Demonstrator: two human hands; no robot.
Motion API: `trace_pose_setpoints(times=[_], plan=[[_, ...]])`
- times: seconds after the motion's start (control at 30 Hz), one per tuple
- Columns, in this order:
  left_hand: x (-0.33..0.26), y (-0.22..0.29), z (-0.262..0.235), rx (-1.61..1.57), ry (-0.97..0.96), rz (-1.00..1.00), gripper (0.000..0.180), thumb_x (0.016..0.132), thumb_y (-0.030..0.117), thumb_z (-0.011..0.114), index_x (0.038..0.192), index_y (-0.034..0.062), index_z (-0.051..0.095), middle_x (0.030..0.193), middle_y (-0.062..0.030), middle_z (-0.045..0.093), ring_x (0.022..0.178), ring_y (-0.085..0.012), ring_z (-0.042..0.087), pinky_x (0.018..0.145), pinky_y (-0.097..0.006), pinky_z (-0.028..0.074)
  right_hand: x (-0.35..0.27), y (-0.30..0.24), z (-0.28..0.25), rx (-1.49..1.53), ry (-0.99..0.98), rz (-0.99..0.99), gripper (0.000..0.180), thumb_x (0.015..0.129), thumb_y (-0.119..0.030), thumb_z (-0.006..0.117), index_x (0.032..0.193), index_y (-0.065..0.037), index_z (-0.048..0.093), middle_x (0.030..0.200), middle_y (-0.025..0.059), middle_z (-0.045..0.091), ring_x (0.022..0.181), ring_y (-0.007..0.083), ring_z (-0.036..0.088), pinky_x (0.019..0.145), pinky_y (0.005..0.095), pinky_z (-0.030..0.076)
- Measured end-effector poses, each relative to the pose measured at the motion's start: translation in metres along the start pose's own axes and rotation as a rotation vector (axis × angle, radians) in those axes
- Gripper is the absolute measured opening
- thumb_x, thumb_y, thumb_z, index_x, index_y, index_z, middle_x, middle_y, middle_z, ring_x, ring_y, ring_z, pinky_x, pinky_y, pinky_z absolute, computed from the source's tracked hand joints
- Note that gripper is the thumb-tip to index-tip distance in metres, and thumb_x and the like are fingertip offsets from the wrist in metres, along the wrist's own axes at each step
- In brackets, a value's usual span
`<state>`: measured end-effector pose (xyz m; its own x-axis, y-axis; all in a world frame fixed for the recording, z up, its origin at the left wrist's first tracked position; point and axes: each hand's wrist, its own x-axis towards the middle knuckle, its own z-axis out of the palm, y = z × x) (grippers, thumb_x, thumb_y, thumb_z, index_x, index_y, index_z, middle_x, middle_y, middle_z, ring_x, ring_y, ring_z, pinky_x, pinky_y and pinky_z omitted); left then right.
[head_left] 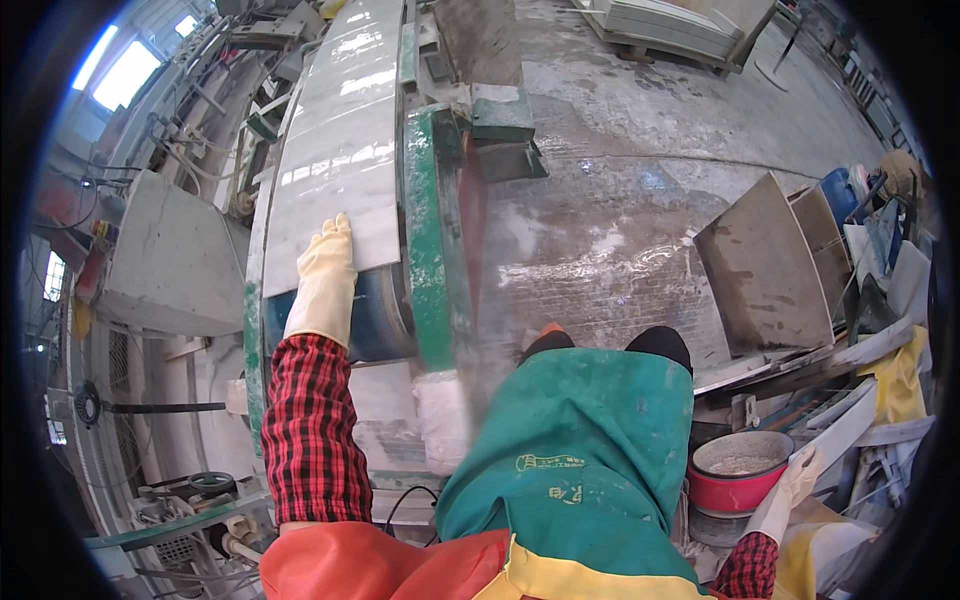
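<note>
**Slab end held flat on the machine bed**

In the left half of the frame, the left hand (pixel 328 262), gloved in cream rubber, is laid flat with fingers extended on the near end of a pale stone slab (pixel 340 150). The slab is carried lengthwise on the green-framed machine bed (pixel 428 250), most of it lying beyond the hand. At lower right, the right hand (pixel 797 478) is hung beside a red basin (pixel 738 485); its grip cannot be told.
</note>
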<state>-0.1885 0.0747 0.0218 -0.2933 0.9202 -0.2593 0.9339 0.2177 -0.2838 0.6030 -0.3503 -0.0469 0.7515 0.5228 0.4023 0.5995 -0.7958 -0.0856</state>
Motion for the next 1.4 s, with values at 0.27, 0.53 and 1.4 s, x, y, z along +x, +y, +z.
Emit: trace_pose_setpoints(times=[0.27, 0.53, 1.4], plan=[[-0.003, 0.003, -0.009, 0.003, -0.020, -0.007, 0.093, 0.076, 0.004, 0.070, 0.153, 0.0192, 0.020, 0.155, -0.0067, 0.031, 0.134, -0.0253, 0.042, 0.106, -0.037, 0.042, -0.009, -0.008, -0.004, -0.005, 0.017, -0.026, 0.045, 0.099, -0.032, 0.047, 0.127, 0.002, 0.055, 0.130, 0.0211, 0.056, 0.120, 0.0341, 0.053, 0.103, 0.0385, 0.041], [0.004, 0.000, -0.005, 0.005, -0.014, 0.001, 0.085, 0.081, 0.005, 0.066, 0.152, 0.0178, 0.022, 0.155, -0.0072, 0.031, 0.133, -0.0262, 0.044, 0.104, -0.039, 0.043, -0.016, -0.013, -0.008, 0.006, 0.009, -0.034, 0.044, 0.100, -0.030, 0.046, 0.127, 0.003, 0.055, 0.130, 0.0208, 0.056, 0.121, 0.0332, 0.052, 0.104, 0.0377, 0.040], [0.014, -0.011, 0.007, -0.140, 0.096, 0.026, 0.071, 0.087, 0.005, 0.057, 0.150, 0.0145, 0.027, 0.154, -0.0091, 0.031, 0.135, -0.0273, 0.042, 0.109, -0.037, 0.039, -0.017, -0.047, -0.020, 0.416, -0.231, 0.621, 0.087, 0.079, -0.045, 0.071, 0.145, -0.003, 0.035, 0.145, 0.0218, 0.039, 0.129, 0.0351, 0.042, 0.106, 0.0426, 0.037]])
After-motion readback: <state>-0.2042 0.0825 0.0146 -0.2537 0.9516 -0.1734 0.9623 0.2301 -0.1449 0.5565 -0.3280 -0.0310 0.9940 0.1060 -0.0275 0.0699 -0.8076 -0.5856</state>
